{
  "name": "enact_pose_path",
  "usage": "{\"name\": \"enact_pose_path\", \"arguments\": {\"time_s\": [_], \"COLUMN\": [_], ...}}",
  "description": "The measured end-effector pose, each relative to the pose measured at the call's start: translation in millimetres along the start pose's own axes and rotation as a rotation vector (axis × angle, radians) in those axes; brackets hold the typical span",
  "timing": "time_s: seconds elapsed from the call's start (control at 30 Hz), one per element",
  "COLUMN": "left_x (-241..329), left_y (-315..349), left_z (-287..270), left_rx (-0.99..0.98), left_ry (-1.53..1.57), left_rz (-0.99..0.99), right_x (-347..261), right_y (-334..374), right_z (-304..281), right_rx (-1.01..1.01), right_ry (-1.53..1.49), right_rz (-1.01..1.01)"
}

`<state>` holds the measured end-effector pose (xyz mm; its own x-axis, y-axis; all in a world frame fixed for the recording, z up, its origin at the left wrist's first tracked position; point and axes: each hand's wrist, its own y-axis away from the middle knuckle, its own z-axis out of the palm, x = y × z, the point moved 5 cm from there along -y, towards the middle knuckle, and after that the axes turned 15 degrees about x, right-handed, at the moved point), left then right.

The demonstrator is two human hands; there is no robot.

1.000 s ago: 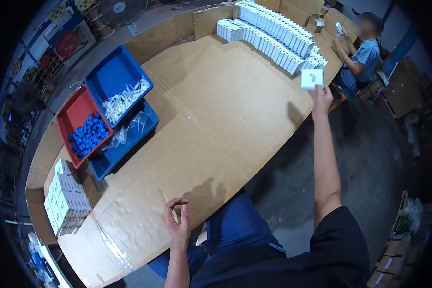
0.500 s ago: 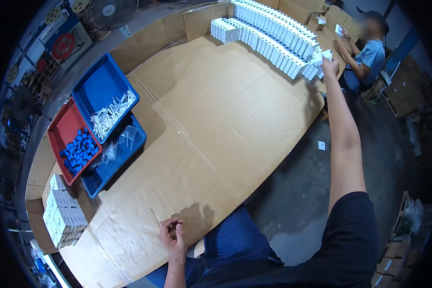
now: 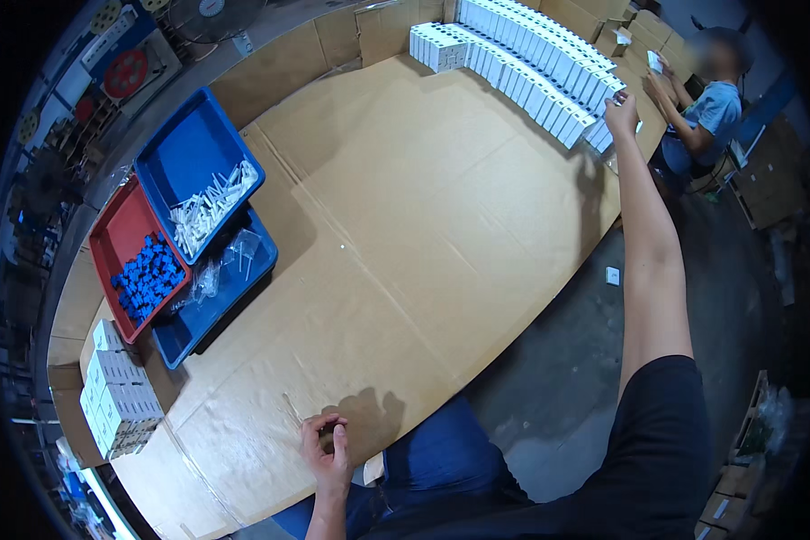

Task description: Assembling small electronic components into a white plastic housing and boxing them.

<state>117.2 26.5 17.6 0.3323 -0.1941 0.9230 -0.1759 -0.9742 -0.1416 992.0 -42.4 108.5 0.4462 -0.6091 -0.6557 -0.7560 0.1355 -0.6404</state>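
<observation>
Table (image 3: 405, 216) as reference. Right hand (image 3: 621, 115) is at its far right end, arm stretched out, at the near end of the white box rows (image 3: 526, 85) — thumb and fingers bent in close, can't tell if they pinch a box or only touch one. Boxes stand side by side in curved rows along the table's far edge. Left hand (image 3: 328, 454) is over the table's near edge, nothing seen in it: fingers curled, thumb apart from the index. Table's left side: upper blue tray (image 3: 184, 144) with white sticks (image 3: 214, 207), red tray (image 3: 121, 225) with blue pieces (image 3: 148, 279), lower blue tray (image 3: 182, 333) with clear plastic (image 3: 207, 281). White box stack (image 3: 121, 396) at the table's left end. Single white box (image 3: 612, 275) on the floor, right of the table — co-worker (image 3: 713, 112) sits past its right end.
</observation>
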Motion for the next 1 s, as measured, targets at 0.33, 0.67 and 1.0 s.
{"name": "enact_pose_path", "arguments": {"time_s": [0.33,0.67,1.0], "left_x": [8.0,11.6,23.9], "left_y": [-1.3,-1.0,0.2], "left_z": [11.1,7.6,-25.8], "left_rx": [0.053,0.055,0.096], "left_ry": [0.006,0.096,0.079], "left_rz": [-0.025,0.027,0.092], "right_x": [38.0,76.7,-61.7], "right_y": [-26.6,-83.2,247.8], "right_z": [-6.3,-19.6,-162.6], "right_rx": [0.013,-0.033,-0.427], "right_ry": [-0.017,-0.177,-0.348], "right_rz": [-0.063,-0.189,-0.289]}}
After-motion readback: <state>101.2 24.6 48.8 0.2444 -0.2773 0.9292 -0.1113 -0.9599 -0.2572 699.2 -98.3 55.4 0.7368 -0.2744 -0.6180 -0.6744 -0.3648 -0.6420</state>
